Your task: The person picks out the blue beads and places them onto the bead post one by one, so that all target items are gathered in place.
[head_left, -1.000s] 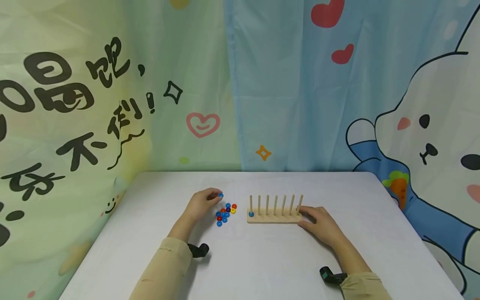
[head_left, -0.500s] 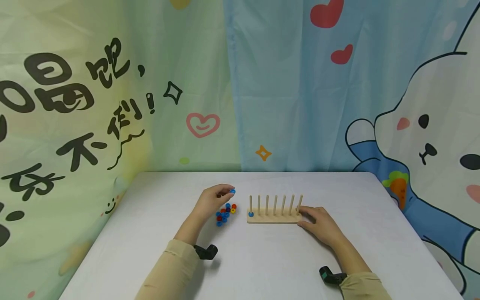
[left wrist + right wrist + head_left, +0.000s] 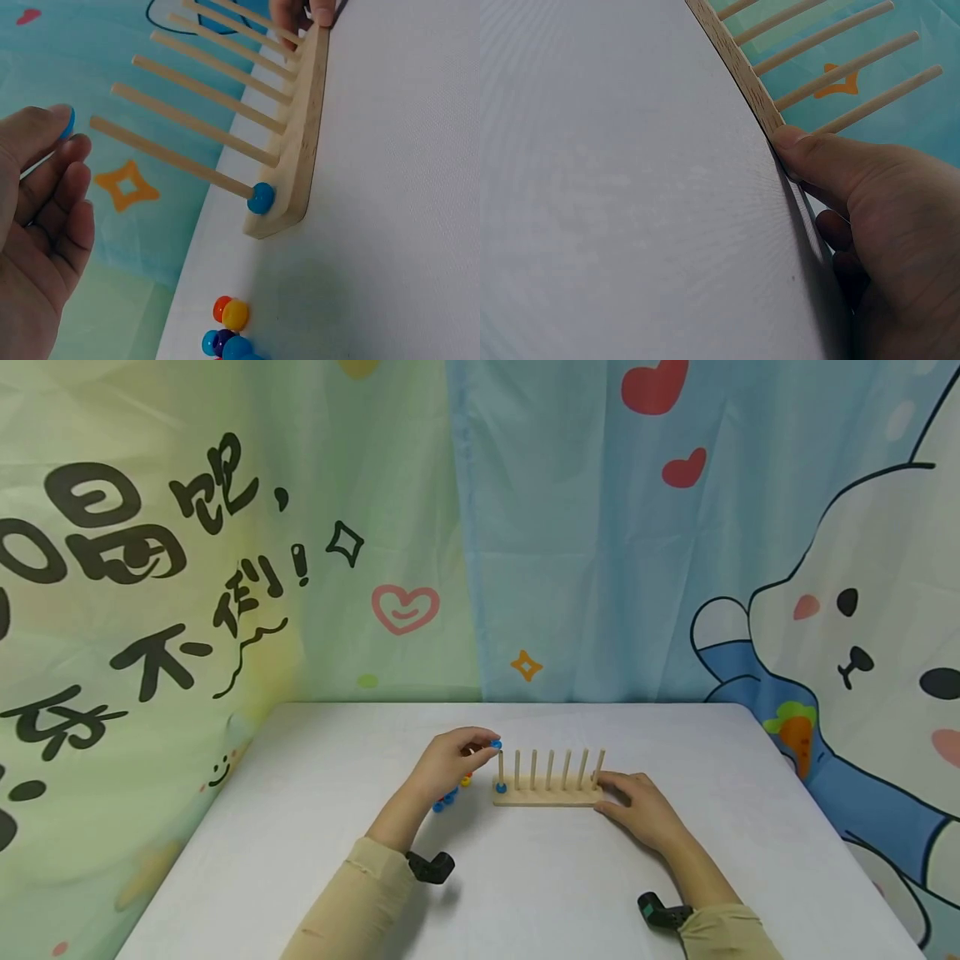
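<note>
My left hand [image 3: 446, 766] pinches a blue bead [image 3: 497, 744] between thumb and fingertips, right by the top of the leftmost peg. In the left wrist view that bead [image 3: 69, 124] shows mostly behind the thumb, a small gap from the peg's tip. The wooden peg rack [image 3: 551, 797] carries a row of several upright pegs. Another blue bead [image 3: 261, 198] sits at the foot of its leftmost peg. With thumb and fingers, my right hand [image 3: 641, 806] grips the rack's right end; in the right wrist view the thumb [image 3: 799, 146] lies on the base's edge.
Left of the rack lies a loose pile of beads, partly hidden behind my left hand: blue beads [image 3: 438, 807], a yellow bead [image 3: 235, 315] and a red bead [image 3: 221, 308] among them. A white-covered table [image 3: 547, 885] bears everything; a printed curtain [image 3: 540, 527] hangs behind.
My left hand has carried the blue bead rightward, from above the left of the pile to the leftmost peg's top. The right hand and the rack have stayed in place.
</note>
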`<state>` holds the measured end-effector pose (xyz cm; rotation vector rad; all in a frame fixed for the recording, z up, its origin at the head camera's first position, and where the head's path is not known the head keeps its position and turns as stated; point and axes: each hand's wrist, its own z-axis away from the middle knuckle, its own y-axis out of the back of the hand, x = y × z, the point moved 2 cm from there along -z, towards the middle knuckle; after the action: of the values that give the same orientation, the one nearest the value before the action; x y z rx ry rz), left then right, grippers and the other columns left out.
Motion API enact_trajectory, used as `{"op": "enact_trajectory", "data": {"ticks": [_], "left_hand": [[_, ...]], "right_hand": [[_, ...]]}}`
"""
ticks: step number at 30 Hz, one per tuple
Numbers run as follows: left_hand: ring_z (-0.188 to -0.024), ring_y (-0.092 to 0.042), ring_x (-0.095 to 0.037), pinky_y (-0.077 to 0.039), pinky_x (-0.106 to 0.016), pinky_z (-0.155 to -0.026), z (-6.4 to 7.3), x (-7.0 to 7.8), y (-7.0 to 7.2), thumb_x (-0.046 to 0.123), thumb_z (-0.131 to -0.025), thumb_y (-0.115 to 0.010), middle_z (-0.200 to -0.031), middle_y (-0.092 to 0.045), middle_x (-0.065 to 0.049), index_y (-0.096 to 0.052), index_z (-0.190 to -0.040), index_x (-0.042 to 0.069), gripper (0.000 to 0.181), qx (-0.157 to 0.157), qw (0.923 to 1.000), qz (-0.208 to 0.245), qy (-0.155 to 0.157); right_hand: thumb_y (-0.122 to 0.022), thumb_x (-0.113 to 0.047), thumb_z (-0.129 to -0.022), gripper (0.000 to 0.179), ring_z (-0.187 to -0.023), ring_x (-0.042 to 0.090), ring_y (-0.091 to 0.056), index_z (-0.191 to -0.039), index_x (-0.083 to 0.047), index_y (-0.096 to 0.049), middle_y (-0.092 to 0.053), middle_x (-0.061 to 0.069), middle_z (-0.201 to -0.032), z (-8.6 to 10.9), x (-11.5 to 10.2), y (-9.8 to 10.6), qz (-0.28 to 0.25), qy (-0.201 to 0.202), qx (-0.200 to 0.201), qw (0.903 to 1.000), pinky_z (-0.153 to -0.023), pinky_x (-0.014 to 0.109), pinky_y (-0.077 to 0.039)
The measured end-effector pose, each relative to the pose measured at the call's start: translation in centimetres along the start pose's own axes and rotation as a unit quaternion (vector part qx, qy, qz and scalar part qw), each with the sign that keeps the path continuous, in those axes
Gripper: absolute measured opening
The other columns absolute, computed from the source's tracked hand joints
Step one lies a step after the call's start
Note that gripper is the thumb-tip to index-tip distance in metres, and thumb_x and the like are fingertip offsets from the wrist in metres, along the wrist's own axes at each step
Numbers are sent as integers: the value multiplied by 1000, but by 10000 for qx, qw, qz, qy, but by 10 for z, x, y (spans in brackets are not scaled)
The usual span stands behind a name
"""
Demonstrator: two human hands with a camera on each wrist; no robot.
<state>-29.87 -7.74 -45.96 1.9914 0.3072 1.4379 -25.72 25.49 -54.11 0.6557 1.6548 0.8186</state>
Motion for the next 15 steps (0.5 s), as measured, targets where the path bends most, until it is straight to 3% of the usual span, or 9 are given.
{"op": "enact_trajectory", "data": {"ticks": [6,15], "left_hand": [[-98,-61,-9,-52,-28,-86,1,6,-2,33,-96,-66,-111,-69,10,-69,-123,18,31,-74,9998,38,-158],[-96,-62,-8,-53,-26,-84,0,1,-9,31,-95,-67,-109,-69,9,-70,-119,20,27,7,9998,-17,-206]], "right_hand": [[-72,-36,-89,52,-120,36,-52,-134,-12,-61,-63,14,-129,0,1,0,0,45,-5,10000,-101,60,-41],[-72,-36,-89,52,-121,37,-52,-133,-12,-61,-62,15,-130,-1,3,-1,37,78,24,10000,-101,60,-41]]}}
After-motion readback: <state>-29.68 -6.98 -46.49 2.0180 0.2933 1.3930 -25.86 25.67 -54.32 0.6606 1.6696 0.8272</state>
